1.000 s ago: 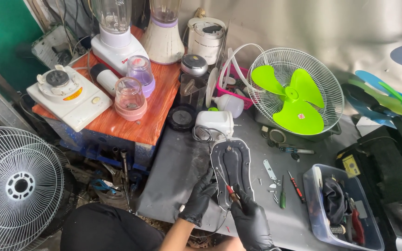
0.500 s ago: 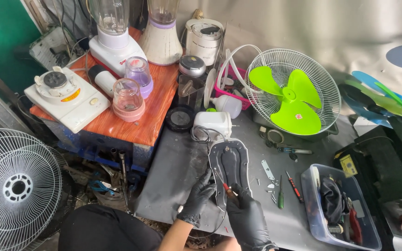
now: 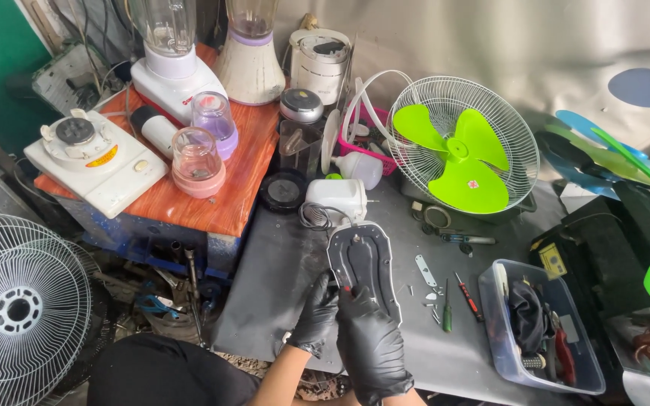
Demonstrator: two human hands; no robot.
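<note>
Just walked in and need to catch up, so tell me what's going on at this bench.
A person in black gloves works on a dark oval plate lying on the grey bench. The left hand steadies its near edge; the right hand covers the near end. Screwdrivers and small parts lie beside it, a green fan behind.

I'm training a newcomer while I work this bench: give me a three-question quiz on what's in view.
1. True or false: both gloved hands touch the black oval base plate.
2. What colour are the blades of the caged fan?
3. The plastic bin lies: A) left of the hands, B) right of them, C) on the wooden table.

Key: 1 true: left hand, right hand. 2 green. 3 B.
</note>
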